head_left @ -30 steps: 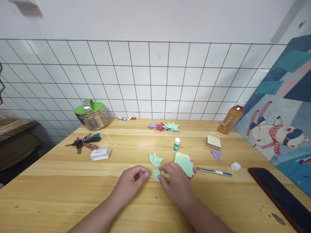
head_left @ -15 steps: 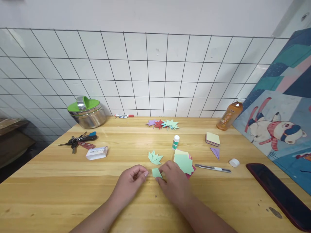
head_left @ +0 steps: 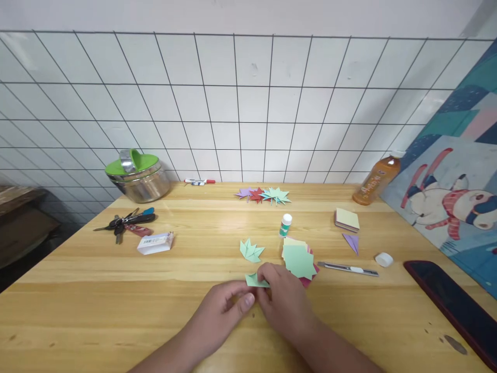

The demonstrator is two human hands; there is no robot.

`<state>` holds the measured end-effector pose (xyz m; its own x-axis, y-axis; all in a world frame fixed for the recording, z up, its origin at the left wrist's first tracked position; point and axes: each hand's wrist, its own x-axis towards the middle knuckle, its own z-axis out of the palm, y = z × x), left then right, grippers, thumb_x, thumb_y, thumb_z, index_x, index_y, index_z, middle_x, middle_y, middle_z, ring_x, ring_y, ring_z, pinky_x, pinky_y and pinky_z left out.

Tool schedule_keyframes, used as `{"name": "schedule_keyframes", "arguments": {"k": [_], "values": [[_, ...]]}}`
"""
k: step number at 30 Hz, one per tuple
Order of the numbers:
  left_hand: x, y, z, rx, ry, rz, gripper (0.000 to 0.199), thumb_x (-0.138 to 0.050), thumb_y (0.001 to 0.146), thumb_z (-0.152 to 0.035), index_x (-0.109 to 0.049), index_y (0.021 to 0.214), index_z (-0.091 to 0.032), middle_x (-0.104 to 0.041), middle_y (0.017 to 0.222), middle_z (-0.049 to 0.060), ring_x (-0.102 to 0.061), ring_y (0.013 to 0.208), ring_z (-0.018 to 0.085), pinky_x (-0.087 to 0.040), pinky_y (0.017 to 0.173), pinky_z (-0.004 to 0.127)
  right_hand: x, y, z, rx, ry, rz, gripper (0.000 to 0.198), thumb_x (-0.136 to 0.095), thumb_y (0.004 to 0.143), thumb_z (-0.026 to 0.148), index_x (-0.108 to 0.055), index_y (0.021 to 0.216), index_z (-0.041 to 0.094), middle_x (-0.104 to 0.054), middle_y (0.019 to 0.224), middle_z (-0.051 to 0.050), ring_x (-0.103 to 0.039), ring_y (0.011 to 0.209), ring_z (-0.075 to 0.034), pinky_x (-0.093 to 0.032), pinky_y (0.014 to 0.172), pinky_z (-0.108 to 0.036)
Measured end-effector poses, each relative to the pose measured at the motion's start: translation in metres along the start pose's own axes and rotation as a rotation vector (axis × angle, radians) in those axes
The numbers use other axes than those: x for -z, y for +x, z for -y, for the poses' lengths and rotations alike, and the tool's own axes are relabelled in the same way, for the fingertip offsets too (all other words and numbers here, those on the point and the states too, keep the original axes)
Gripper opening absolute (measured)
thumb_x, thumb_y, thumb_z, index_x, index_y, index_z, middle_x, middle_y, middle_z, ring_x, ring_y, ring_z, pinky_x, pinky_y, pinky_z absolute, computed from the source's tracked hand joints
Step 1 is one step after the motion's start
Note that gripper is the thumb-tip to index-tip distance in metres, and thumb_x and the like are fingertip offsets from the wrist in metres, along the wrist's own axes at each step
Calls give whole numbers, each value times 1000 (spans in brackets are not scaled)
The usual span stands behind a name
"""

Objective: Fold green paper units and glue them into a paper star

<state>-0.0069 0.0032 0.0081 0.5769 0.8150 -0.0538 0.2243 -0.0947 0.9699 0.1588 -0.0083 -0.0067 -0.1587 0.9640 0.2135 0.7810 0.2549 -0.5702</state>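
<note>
- The table (head_left: 186, 321), of light wood, carried all these things.
- The steel pot (head_left: 140, 181) with a green lid stood at the far left, near the tiled wall (head_left: 254, 106).
- The right grip (head_left: 287, 303) was pinching the right end of the small green paper, the forefinger above and the thumb on the nearer side.
- The left grip (head_left: 219, 316) had its thumb and fingers curved, with a small gap between them. Its fingertips were at the nearer left edge of this paper; whether they pressed on it, I could not tell.
- The pile of coloured sheets (head_left: 298, 260) lay just beyond the right grip, partly behind it.
- The glue stick (head_left: 286, 226) stood upright, just behind the pile.
- The folded green piece (head_left: 251, 250) lay on the table, a little farther than both grips.
- The small green paper (head_left: 254, 280) was between the two grips, bent, its right part covered by the right fingers.
</note>
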Motion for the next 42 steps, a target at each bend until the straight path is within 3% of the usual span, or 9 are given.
{"name": "schedule_keyframes", "arguments": {"k": [5,10,14,17,19,24,32,37,42], "values": [[2,3,2,60,10,-55,34,-43,86,-40,-66,86,-15,-65,81,2,-56,81,19,-43,75,26,2,0,1,119,71,19,23,-45,70,5,-50,85,21,-57,86,0,-49,81,-16,-33,69,-27],[7,4,7,133,13,-129,30,-45,85,-37,-63,77,-14,-62,73,2,-53,72,16,-40,68,24,9,-1,2,196,158,50,42,-45,62,0,-51,97,22,-57,93,-1,-49,87,-17,-36,75,-28],[7,2,5,110,47,-61,28,-45,84,-32,-60,69,-14,-58,68,1,-51,68,15,-39,65,22,8,-1,-1,154,203,-15,32,-51,75,13,-50,106,22,-58,99,-2,-50,88,-18,-38,77,-29],[7,0,2,67,87,0,28,-43,85,-30,-61,70,-14,-58,67,0,-51,67,15,-39,64,22,6,1,-3,113,231,10,19,-52,81,21,-55,99,23,-61,93,-1,-52,82,-16,-38,73,-28],[7,1,2,64,110,-24,29,-42,86,-31,-62,73,-15,-59,70,1,-52,69,15,-40,66,22,5,3,-4,81,246,36,11,-48,84,22,-59,88,23,-62,83,0,-52,77,-15,-37,69,-27],[8,1,6,91,133,-96,31,-42,86,-37,-62,76,-16,-60,74,1,-52,71,16,-40,65,22,6,4,-5,62,295,45,15,-47,85,24,-60,80,21,-59,72,0,-50,70,-14,-35,65,-26],[6,1,12,107,45,-144,20,-50,83,-33,-61,81,-16,-59,70,1,-52,66,14,-40,62,22,-3,5,-9,-108,836,261,17,-53,81,31,-55,73,17,-46,60,4,-41,55,-9,-32,52,-21],[5,0,15,140,117,-180,21,-50,82,-33,-60,73,-16,-61,66,1,-53,61,13,-39,57,21,-7,4,-11,-169,706,100,12,-52,82,27,-48,90,21,-50,67,4,-46,58,-10,-35,53,-21],[4,-1,17,113,244,-203,20,-51,79,-29,-62,69,-17,-61,62,-1,-51,57,12,-37,53,20,1,-1,-4,24,455,174,22,-47,85,30,-55,105,24,-61,79,1,-53,65,-12,-39,59,-23]]}}
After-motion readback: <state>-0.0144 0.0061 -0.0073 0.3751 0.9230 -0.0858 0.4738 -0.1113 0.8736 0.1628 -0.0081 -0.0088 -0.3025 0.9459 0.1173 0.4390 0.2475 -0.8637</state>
